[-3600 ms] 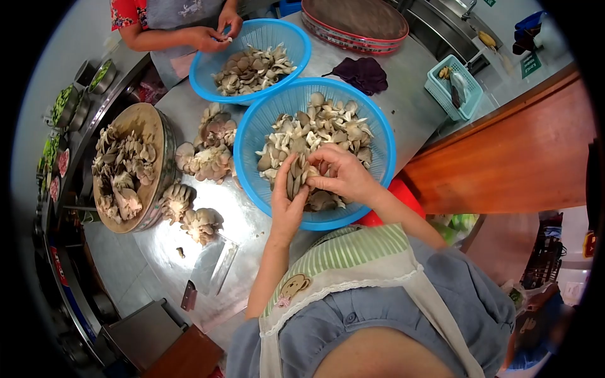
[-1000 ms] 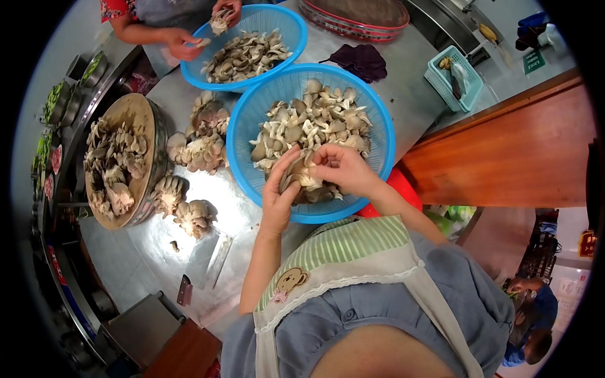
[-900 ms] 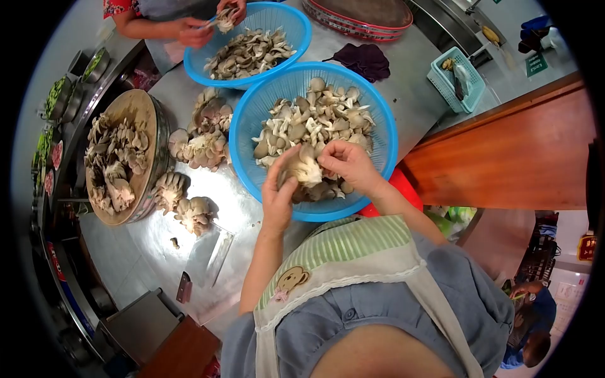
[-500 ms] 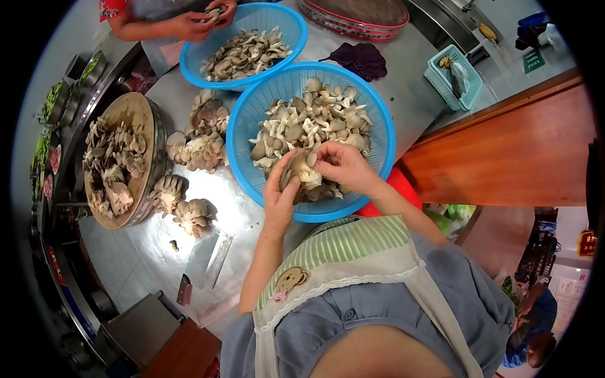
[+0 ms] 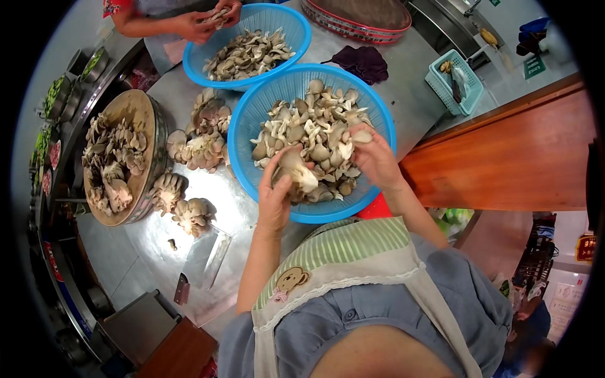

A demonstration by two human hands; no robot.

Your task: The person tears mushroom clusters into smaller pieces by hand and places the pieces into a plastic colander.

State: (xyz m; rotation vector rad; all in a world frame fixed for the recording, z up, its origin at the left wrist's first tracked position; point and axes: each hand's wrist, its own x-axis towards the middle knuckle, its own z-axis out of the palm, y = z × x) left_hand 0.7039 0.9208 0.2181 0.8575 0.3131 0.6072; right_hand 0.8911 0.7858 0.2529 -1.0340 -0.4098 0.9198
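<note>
My left hand point(image 5: 275, 196) grips an oyster mushroom cluster point(image 5: 297, 174) above the near left rim of a blue plastic basket point(image 5: 236, 135). At the basket's right side, my right hand point(image 5: 380, 164) pinches a torn-off oyster mushroom point(image 5: 358, 137). Many loose oyster mushrooms point(image 5: 321, 107) fill the basket below both hands. To its left, whole mushroom clusters point(image 5: 203, 150) lie on the metal table. A cleaver point(image 5: 208, 259) lies flat near the table's front, left of my forearm.
Another blue basket point(image 5: 301, 44) of mushrooms stands behind, where a co-worker's hands point(image 5: 201, 25) hold a mushroom. A round wooden block point(image 5: 108, 217) bears more clusters at left. A dark cloth point(image 5: 359, 63) and a red-rimmed round container point(image 5: 378, 31) lie at the back.
My right hand has pulled away to the right from the cluster, taking a torn-off mushroom with it. My left hand keeps hold of the cluster.
</note>
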